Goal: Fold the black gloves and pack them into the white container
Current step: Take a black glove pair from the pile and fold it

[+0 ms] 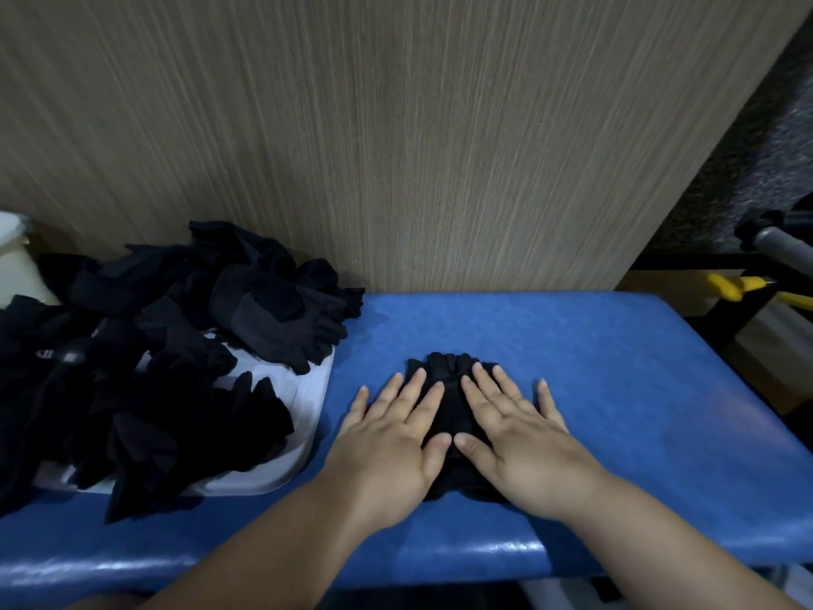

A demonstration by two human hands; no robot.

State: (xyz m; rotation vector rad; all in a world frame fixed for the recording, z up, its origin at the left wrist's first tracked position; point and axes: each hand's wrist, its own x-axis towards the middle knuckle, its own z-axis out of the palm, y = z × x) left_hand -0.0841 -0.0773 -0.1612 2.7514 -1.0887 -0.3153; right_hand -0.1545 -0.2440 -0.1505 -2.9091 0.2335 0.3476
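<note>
The left hand (396, 438) and right hand (512, 427) are laid flat, fingers spread, side by side on a black glove (448, 385) on the blue bench (616, 389). Uneven pressure could skew the fold. The white container (314, 389), left, is heaped with gloves.

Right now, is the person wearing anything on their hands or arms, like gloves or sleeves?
No. The left hand and the right hand are both bare: no gloves, rings, watch or bracelets show. The forearms are bare too, with no sleeve in view as far as the bottom edge of the picture. The fingernails look short and plain, without polish.
</note>
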